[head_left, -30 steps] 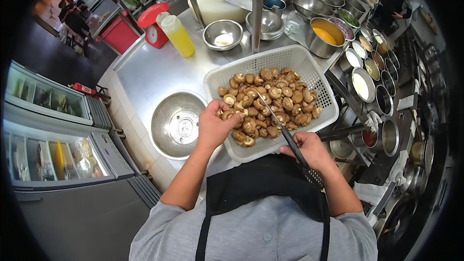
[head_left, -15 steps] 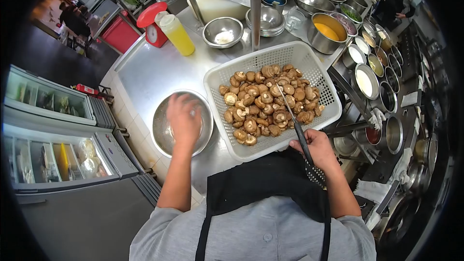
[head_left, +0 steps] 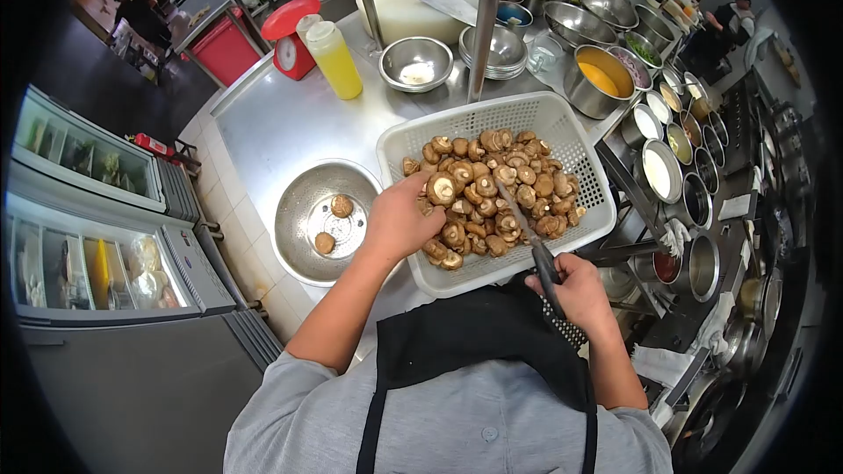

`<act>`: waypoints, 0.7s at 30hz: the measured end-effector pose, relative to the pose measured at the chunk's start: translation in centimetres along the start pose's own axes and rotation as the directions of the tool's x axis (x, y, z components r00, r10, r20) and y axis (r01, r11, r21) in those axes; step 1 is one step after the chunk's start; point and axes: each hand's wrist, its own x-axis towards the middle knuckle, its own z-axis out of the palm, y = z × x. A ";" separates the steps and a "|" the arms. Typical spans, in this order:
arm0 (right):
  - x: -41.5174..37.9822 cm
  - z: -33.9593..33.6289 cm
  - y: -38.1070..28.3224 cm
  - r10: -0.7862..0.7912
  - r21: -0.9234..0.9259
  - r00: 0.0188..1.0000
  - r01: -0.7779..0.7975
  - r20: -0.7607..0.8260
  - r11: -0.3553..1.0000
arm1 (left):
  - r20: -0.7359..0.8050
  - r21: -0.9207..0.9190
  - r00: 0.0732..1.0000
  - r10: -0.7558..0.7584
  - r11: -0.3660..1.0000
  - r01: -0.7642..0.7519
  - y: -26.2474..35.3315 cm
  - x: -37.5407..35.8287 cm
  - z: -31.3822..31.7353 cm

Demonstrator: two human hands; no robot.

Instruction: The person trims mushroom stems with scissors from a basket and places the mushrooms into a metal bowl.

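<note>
My left hand (head_left: 406, 218) reaches over the left side of a white plastic basket (head_left: 572, 114), its fingers closed around a brown mushroom (head_left: 441, 188) with the pale stem side up. Many more mushrooms (head_left: 527, 174) are heaped in that basket. In my right hand (head_left: 578, 291), at the basket's near right edge, is a narrow-bladed knife (head_left: 543, 262) with a black handle; its blade points away from me over the heap. Left of the basket stands a perforated steel bowl (head_left: 303, 184) with two mushrooms (head_left: 341, 205) inside.
Beyond the basket are steel bowls (head_left: 415, 64), a yellow squeeze bottle (head_left: 335, 60), a red scale (head_left: 291, 35) and a cleaver (head_left: 448, 5) on a round white board. A pot of orange liquid (head_left: 601, 75) and several sauce containers line the right. A person (head_left: 731, 22) stands far right.
My left hand has moved right, from above the steel bowl to the mushrooms in the basket, and has taken hold of one. The bowl's two mushrooms now show. My right hand keeps the knife.
</note>
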 end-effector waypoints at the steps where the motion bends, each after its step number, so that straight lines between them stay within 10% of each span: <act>1: -0.3 -0.1 -0.9 -0.009 -0.130 1.000 0.010 0.005 0.991 | -0.002 0.001 1.000 0.001 1.000 -0.001 -0.5 -0.1 0.3; 3: -0.3 0.6 -1.3 -0.169 -0.279 0.985 0.152 -0.037 0.948 | 0.282 -0.614 0.941 -0.185 0.720 0.325 -1.2 0.0 0.7; 6: 0.0 1.3 -1.5 -0.359 -0.472 0.932 0.296 -0.048 0.831 | 0.428 -0.727 0.882 -0.196 0.506 0.465 0.0 -0.5 -0.1; 21: 0.7 2.8 -2.3 -0.264 -0.610 0.944 0.330 0.199 0.720 | 0.495 -0.650 0.852 -0.170 0.579 0.493 -1.5 -2.1 0.4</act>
